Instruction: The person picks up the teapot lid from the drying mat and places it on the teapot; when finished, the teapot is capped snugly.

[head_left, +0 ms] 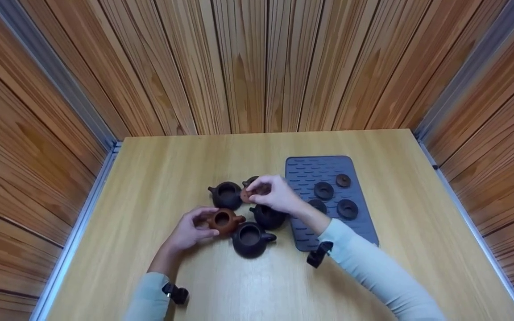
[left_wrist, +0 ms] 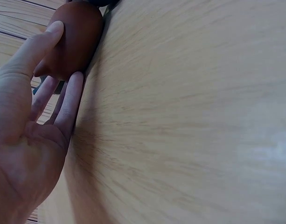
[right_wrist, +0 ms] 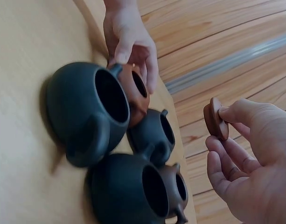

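Observation:
My left hand (head_left: pixel 191 229) holds a small reddish-brown clay teapot (head_left: pixel 225 228) by its sides, thumb on one side and fingers on the other. The teapot is lidless and stands on the table. Between thumb and fingertips, my right hand (head_left: pixel 277 195) pinches a reddish-brown teapot lid (right_wrist: pixel 214 118), held up above the pots. Beneath that hand is a dark teapot (head_left: pixel 269 218), partly covered by it in the head view. Another dark teapot (head_left: pixel 249 246) sits close to the reddish-brown one, its mouth uncovered.
Farther back stand a dark teapot (head_left: pixel 218 196) and a small brownish teapot (right_wrist: pixel 173 182), mostly hidden behind my right hand in the head view. A dark grey mat (head_left: pixel 301 171) on the right bears several round lids (head_left: pixel 347 215). Wooden panels (head_left: pixel 248 89) enclose the table.

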Demonstrator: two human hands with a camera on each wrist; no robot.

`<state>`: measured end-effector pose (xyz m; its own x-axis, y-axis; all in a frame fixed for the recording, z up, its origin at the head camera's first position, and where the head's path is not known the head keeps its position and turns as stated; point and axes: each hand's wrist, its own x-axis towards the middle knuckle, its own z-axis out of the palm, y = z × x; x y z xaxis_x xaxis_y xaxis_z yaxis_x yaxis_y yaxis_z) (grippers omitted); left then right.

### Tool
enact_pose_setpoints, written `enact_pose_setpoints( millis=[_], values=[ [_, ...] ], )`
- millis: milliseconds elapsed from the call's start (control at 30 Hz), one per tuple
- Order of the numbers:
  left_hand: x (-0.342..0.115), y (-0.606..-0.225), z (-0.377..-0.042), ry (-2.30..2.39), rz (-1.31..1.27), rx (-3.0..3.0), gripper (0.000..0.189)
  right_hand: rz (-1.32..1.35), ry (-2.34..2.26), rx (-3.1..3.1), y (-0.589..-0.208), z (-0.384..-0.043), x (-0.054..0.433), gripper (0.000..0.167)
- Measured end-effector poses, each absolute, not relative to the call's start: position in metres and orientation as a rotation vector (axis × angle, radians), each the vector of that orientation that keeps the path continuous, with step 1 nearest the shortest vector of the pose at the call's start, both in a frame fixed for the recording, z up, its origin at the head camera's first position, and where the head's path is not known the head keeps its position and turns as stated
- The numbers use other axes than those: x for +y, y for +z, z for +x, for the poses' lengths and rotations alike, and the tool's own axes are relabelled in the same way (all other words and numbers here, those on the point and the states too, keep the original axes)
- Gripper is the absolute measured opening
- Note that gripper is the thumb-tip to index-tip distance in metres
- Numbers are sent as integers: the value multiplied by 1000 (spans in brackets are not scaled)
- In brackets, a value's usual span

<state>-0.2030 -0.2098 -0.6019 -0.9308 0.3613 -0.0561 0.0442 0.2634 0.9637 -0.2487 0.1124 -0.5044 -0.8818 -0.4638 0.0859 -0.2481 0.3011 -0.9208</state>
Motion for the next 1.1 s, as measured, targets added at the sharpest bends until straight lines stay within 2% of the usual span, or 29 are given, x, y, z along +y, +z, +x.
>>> enact_pose_setpoints(
  millis=[433,1100],
  values=[
    [-209,-602,-201,1716,356,2236,62,-762,-1594,2343,-514,-238,77,18],
    [-211,-603,-206,1721,365,2269,61,-746,-1527,2387,-546,-234,51,19]
  ],
)
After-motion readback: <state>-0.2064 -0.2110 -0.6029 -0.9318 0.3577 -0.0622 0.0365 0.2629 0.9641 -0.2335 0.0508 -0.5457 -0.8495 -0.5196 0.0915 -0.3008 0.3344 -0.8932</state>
